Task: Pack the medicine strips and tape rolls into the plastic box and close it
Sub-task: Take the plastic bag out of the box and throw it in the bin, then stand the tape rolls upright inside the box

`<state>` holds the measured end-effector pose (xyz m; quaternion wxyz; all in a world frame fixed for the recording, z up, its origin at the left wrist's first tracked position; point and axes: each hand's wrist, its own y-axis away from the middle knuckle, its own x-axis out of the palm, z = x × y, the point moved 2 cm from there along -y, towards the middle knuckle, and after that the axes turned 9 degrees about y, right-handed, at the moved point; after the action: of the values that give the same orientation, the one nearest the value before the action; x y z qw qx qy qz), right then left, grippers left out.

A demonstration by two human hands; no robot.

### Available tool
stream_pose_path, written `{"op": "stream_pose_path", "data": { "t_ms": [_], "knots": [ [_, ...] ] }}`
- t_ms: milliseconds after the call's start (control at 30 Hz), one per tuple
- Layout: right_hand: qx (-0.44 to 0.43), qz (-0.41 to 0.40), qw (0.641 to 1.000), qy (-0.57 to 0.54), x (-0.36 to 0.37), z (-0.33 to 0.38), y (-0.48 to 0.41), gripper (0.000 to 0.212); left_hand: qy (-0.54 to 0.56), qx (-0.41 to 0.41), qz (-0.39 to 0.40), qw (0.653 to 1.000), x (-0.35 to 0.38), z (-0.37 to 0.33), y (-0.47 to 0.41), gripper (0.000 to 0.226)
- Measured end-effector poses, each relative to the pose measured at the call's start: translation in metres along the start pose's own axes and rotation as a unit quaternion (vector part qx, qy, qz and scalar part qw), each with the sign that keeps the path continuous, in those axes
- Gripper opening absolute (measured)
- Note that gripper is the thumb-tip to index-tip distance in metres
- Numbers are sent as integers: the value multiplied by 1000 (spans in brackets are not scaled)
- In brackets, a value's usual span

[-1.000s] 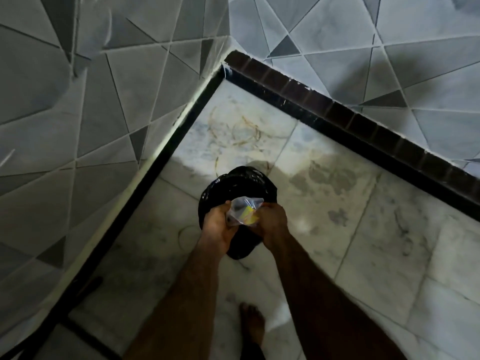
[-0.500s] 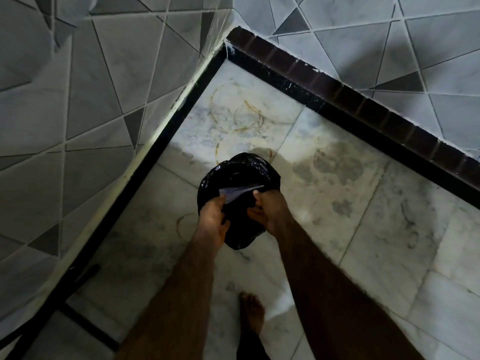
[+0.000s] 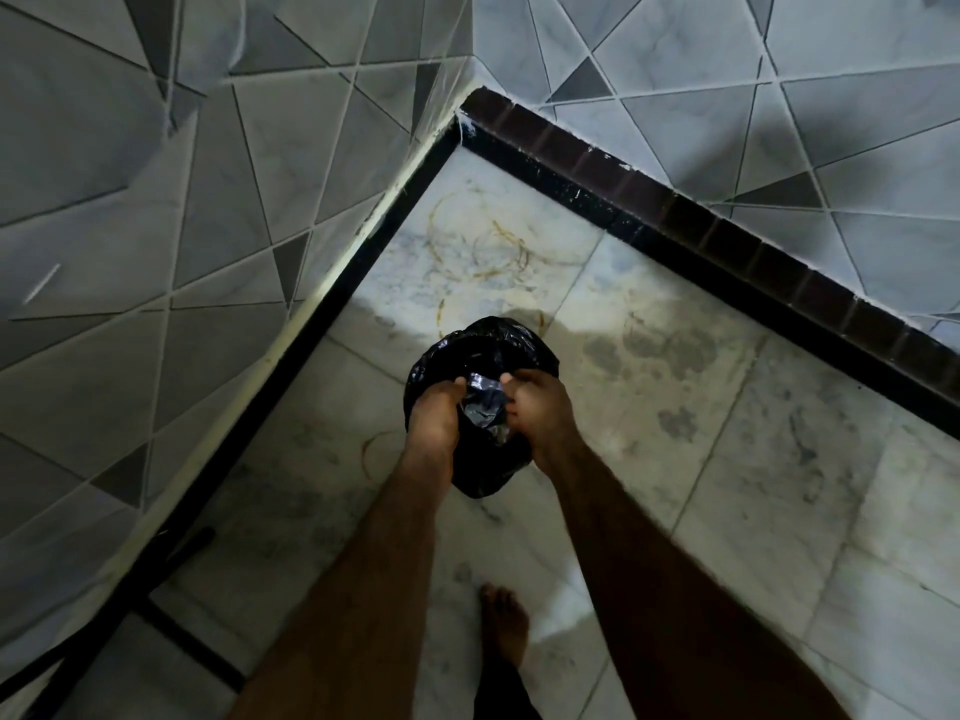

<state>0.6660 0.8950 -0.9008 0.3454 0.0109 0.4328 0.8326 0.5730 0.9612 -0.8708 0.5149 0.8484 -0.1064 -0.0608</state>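
Left hand [image 3: 434, 415] and right hand [image 3: 540, 410] each clamp the crinkled rim of a glossy black plastic bag [image 3: 480, 358], a rounded sack near the corner of the stained white marble floor [image 3: 675, 407]. Creased clear film [image 3: 483, 402] shows between them; box not visible

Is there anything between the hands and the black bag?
Nothing visible does. The left hand and right hand both already grip the mouth of the black bag, with crumpled clear plastic between them. No plastic box is in view.
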Motion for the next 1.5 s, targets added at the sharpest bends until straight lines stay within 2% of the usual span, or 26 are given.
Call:
{"op": "stream_pose_path", "data": {
  "t_ms": [100,233,333,433,667,833,1233,1367,1500],
  "knots": [
    [-34,-7,999,-9,-7,30,23,20,27,20,21,999,3,-20,29,26],
    [-82,-14,996,-24,-17,73,61,13,33,77,59,995,5,-52,79,21],
    [-102,-15,994,-37,-24,102,90,47,6,129,56,990,3,-79,122,17],
    [-130,-15,990,-45,-27,140,146,51,20,174,70,982,-11,-101,176,43],
    [-210,27,974,-77,-14,195,270,38,44,286,66,955,-77,-130,288,47],
    [-275,93,954,-68,16,207,362,24,83,356,13,931,-150,-130,355,45],
    [-383,246,889,39,135,174,560,28,178,470,-133,854,-352,-71,490,41],
    [-401,283,868,76,166,155,615,36,164,482,-166,845,-415,-37,523,44],
    [-409,319,848,107,200,128,653,34,131,475,-204,846,-471,2,541,44]
  ]
}}
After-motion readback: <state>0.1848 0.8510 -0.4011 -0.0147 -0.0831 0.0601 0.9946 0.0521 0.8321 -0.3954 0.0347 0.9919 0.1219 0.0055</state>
